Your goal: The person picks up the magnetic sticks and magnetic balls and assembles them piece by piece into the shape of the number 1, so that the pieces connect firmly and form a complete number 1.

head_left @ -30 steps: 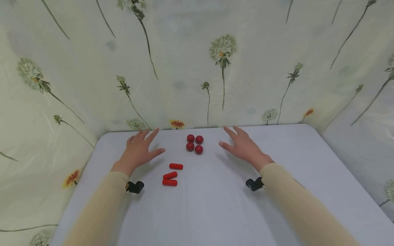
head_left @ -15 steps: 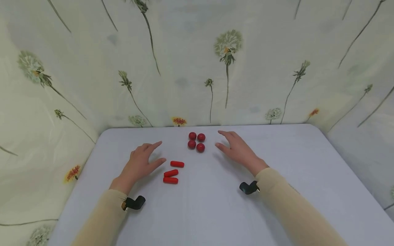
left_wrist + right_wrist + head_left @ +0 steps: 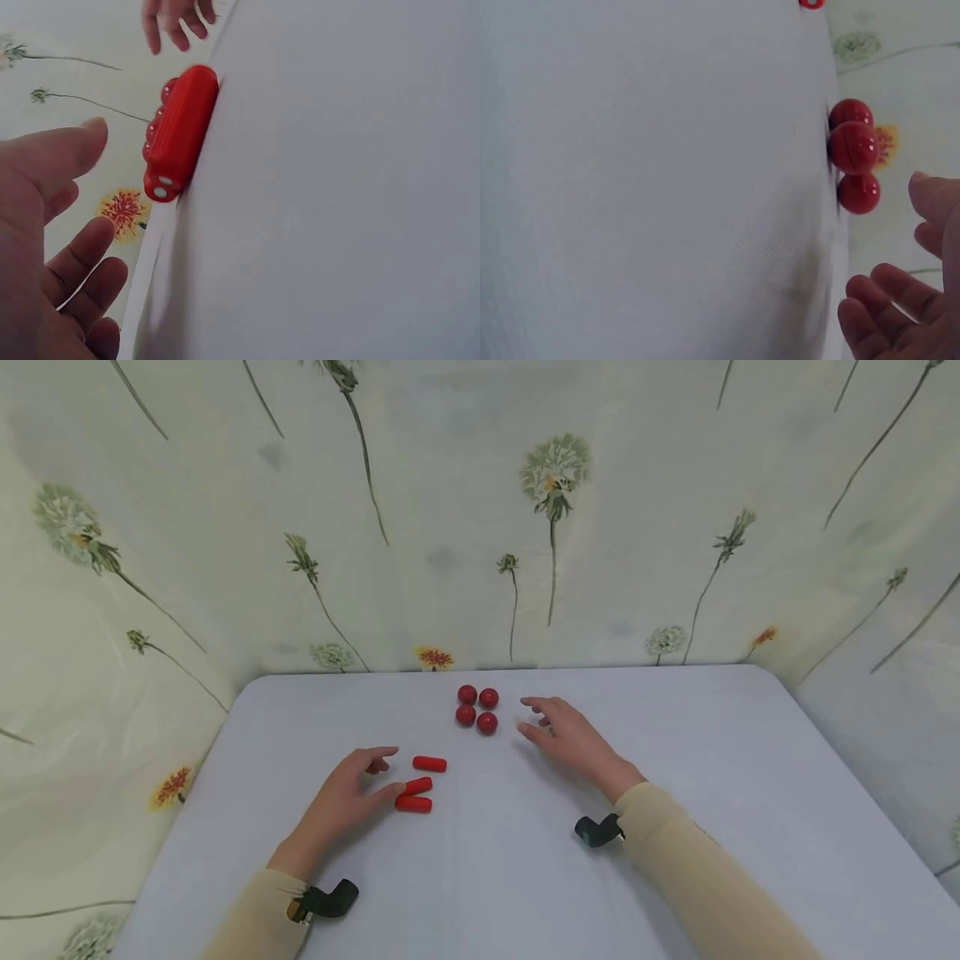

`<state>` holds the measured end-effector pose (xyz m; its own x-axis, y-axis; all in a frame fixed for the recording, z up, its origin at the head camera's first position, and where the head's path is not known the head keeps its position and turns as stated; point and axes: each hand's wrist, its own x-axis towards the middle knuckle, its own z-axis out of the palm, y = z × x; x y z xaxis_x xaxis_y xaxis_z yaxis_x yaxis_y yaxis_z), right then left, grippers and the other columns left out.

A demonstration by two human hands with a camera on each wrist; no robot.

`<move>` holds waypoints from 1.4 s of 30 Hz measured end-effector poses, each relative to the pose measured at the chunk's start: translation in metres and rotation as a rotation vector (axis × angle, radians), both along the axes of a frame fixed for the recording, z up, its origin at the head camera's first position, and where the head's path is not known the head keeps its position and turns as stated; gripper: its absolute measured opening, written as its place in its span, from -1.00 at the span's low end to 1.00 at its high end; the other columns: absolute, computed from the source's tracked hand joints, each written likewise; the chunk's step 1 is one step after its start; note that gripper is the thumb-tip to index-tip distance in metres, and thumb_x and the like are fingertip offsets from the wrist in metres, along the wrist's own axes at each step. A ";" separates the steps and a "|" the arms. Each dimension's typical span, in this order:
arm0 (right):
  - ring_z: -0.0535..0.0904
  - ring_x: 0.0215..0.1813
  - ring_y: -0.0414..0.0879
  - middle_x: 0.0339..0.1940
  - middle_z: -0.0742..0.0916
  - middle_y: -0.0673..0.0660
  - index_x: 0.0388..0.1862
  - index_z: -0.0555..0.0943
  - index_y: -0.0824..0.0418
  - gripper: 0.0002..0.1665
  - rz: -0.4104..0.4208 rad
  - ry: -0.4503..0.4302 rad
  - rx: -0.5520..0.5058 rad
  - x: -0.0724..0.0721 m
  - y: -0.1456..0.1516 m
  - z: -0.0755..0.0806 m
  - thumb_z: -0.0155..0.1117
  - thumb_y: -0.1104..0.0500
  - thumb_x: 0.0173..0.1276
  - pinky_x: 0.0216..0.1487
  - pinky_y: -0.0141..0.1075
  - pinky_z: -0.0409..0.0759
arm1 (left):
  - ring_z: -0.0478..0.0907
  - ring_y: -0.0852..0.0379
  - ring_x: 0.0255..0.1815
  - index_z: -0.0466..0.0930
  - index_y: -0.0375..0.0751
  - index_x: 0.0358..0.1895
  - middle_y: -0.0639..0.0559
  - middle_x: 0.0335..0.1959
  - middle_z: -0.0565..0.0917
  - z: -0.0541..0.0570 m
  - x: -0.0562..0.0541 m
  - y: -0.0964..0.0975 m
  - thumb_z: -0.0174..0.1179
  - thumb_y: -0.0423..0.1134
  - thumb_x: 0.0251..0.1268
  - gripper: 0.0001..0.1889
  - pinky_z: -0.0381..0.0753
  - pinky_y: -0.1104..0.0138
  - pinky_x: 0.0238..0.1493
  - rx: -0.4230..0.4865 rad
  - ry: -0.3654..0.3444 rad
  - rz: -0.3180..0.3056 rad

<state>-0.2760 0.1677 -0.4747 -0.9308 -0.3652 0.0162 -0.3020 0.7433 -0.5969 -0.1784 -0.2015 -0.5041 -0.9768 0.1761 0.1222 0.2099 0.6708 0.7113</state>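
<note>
My left hand (image 3: pixel 341 797) hovers beside three short red cylinders on the white table. Its thumb overlaps the middle cylinder (image 3: pixel 418 786) in the head view, while the left wrist view shows a gap between the loosely bent fingers and the nearest red cylinder (image 3: pixel 176 139), which has pale spots on its end. One cylinder (image 3: pixel 430 764) lies farther back and another (image 3: pixel 413 805) nearer. My right hand (image 3: pixel 573 742), fingers loosely bent and holding nothing, is just right of several glossy dark red balls (image 3: pixel 487 722) grouped together. A ball (image 3: pixel 853 148) in the right wrist view shows a dark line across it.
The white table (image 3: pixel 510 877) ends at a back edge just behind the balls. A pale cloth (image 3: pixel 435 485) printed with dandelions hangs behind and at both sides. Black wrist cameras (image 3: pixel 330 900) stick out inward from both beige sleeves (image 3: pixel 697 868).
My left hand has come back toward me and to the right, reaching the cylinders. My right hand has shifted slightly left and nearer, its fingers more bent. The balls and cylinders lie as before.
</note>
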 end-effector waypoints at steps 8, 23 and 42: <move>0.54 0.10 -0.07 0.21 0.57 0.10 0.44 0.39 0.00 -0.30 0.014 0.018 -0.047 0.005 -0.004 -0.017 0.14 -0.27 0.43 0.13 -0.06 0.51 | 0.46 0.24 0.03 0.56 0.23 0.21 0.30 -0.04 0.57 -0.013 0.016 0.005 0.35 0.13 0.21 -0.52 0.52 0.12 0.06 0.081 0.021 -0.007; 0.54 0.09 -0.06 0.18 0.58 0.08 0.40 0.43 0.01 -0.39 0.017 0.052 -0.040 -0.002 -0.023 -0.020 0.24 -0.11 0.43 0.12 -0.09 0.54 | 0.41 0.33 -0.19 0.73 0.26 -0.05 0.39 -0.23 0.52 -0.018 0.019 0.006 0.47 -0.04 0.12 -0.70 0.49 0.29 -0.18 -0.092 0.217 -0.101; 0.51 -0.02 -0.08 -0.01 0.59 0.03 0.22 0.58 0.00 -0.41 0.088 0.073 0.078 -0.023 -0.060 -0.020 0.46 -0.11 0.24 0.04 -0.16 0.55 | 0.41 0.32 -0.18 0.76 0.19 -0.12 0.35 -0.25 0.50 -0.020 0.017 0.005 0.47 -0.08 0.13 -0.78 0.50 0.29 -0.14 -0.128 0.234 -0.101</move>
<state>-0.2994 0.1080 -0.4943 -0.8926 -0.4479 0.0509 -0.4083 0.7554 -0.5125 -0.1618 -0.1969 -0.5238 -0.9012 0.2997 0.3130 0.4290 0.7192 0.5465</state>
